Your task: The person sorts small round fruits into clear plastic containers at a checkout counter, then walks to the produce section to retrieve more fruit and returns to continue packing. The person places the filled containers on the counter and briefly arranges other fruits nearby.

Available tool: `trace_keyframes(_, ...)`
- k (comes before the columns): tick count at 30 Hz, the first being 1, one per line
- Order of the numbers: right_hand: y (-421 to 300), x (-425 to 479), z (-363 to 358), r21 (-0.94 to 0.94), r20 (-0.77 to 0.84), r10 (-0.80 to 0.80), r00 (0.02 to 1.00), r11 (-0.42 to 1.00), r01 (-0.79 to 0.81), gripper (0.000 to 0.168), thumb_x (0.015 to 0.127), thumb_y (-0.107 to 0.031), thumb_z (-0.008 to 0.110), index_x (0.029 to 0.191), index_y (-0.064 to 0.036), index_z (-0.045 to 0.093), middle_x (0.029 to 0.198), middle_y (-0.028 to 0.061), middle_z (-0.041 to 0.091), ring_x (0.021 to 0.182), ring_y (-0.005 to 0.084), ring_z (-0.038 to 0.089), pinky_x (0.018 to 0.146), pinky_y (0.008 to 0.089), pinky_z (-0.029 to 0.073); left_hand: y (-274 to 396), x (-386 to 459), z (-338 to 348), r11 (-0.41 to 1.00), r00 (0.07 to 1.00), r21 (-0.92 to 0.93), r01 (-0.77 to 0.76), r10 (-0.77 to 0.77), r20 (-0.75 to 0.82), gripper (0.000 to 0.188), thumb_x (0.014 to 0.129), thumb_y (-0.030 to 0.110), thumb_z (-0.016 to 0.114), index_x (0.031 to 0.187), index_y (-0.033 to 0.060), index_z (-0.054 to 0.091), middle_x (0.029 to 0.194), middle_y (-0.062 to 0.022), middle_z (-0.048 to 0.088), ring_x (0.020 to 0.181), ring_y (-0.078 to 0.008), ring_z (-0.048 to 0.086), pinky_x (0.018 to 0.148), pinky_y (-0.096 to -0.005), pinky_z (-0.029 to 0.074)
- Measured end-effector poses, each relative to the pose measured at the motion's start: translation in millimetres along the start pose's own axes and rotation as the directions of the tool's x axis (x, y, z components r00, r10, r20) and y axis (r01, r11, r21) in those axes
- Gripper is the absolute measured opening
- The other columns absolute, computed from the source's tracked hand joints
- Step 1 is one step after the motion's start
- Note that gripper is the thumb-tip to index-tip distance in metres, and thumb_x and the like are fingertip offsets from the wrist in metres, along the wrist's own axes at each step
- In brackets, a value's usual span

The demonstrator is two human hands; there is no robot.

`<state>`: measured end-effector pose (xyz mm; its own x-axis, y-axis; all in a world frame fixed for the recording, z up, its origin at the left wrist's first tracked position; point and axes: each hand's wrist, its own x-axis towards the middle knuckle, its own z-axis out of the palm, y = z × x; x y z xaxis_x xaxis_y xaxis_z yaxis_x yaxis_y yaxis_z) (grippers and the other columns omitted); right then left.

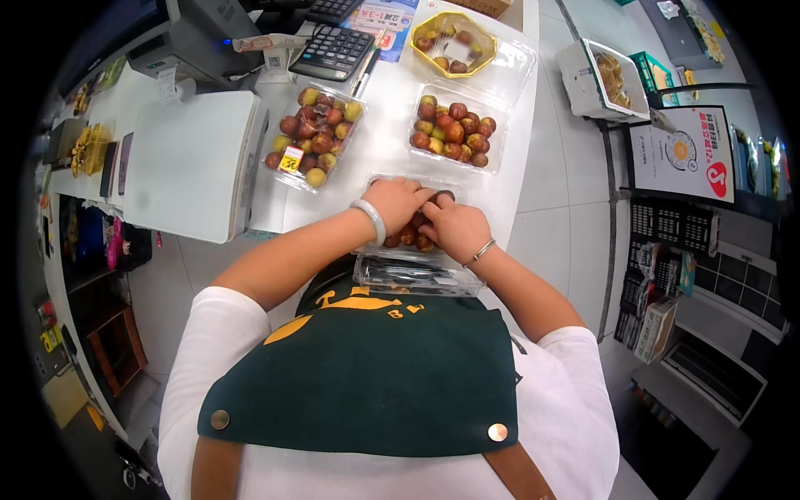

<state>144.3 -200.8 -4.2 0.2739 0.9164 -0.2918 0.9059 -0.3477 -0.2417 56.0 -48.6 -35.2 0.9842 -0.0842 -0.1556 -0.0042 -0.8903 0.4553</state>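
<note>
Right in front of me on the white counter (390, 150) lies a clear plastic clamshell box (459, 185) of reddish-brown jujubes (407, 235). My left hand (395, 203), with a pale bangle at its wrist, reaches over the box's left part, fingertips hidden among the fruit. From the right, my right hand (459, 228) touches jujubes near the middle; whether it grips one is hidden. A clear plastic lid or tray (419, 278) sits between the box and my green apron (362, 381). Beyond it stands an open box of jujubes (454, 131). Left of that is a closed, labelled box (317, 134).
A gold-rimmed tray (420, 28) with several jujubes is at the far end. A calculator (334, 51), pens (365, 72) and a printer (187, 47) stand far left, behind a flat white platform (181, 162). Right of the counter are a foam box (575, 81) and a poster stand (684, 153).
</note>
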Motion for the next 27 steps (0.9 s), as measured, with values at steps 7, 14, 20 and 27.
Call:
trace_keyframes(7,-3,1,1,0.032,-0.021,0.003,1.000,0.999,-0.002,0.020,0.075,-0.027,0.064,0.089,-0.014,0.057,0.093,0.0095,0.056,0.068,0.0247,0.062,0.055,0.0366,0.050,-8,4,-18,0.950,0.987,-0.280,0.140,-0.111,0.117,0.031,0.080,0.014,0.053,0.111,0.0141,0.057,0.098,-0.0134,0.065,0.091,-0.0316,0.062,0.078,-0.0392,0.049)
trace_keyframes(14,20,11,-24,0.469,-0.240,0.152,0.959,0.883,-0.022,0.016,0.074,-0.024,0.061,0.085,-0.014,0.066,0.081,0.0108,0.063,0.073,0.0299,0.061,0.067,0.0377,0.050,-15,-2,-13,0.961,0.994,-0.256,0.104,-0.092,0.061,0.037,0.082,0.011,0.051,0.118,0.0162,0.055,0.101,-0.0148,0.064,0.088,-0.0334,0.061,0.078,-0.0402,0.049)
trace_keyframes(20,84,40,-34,0.366,-0.360,0.446,0.820,0.875,-0.316,0.035,0.077,-0.028,0.065,0.105,-0.009,0.059,0.095,0.0135,0.061,0.083,0.0303,0.061,0.071,0.0391,0.050,8,-3,-3,0.990,0.990,0.038,0.138,-0.137,-0.014,0.040,0.082,0.025,0.059,0.120,0.0186,0.050,0.098,-0.0115,0.060,0.078,-0.0305,0.063,0.067,-0.0421,0.048)
trace_keyframes(27,70,28,-33,0.305,-0.420,0.382,0.823,0.914,-0.269,0.043,0.076,-0.021,0.067,0.116,-0.012,0.053,0.106,0.0104,0.055,0.087,0.0293,0.060,0.071,0.0386,0.051,10,1,2,0.981,0.981,0.020,0.194,-0.194,0.030,0.030,0.080,0.027,0.061,0.104,0.0170,0.046,0.090,-0.0108,0.058,0.071,-0.0286,0.063,0.063,-0.0434,0.045)
